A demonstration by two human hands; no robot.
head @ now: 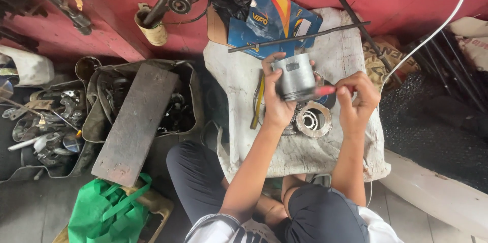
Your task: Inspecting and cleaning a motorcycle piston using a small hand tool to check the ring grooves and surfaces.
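Dark-trousered knees [315,212] frame a dirty white cloth [351,151] over which the left hand [277,103] clamps a grey metal piston [295,77], while right-hand fingers [351,93] pinch a red-handled tool [321,91] touching its lower edge, above a bearing ring [312,119].

Left hand [278,104] gripping metal piston [294,77], right hand [358,101] pinching red-handled tool [325,90], white cloth [341,55] beneath

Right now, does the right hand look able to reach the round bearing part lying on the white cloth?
Probably yes. The right hand is just beside the round bearing part, nothing lies between them, but it holds a red-handled tool against the piston.
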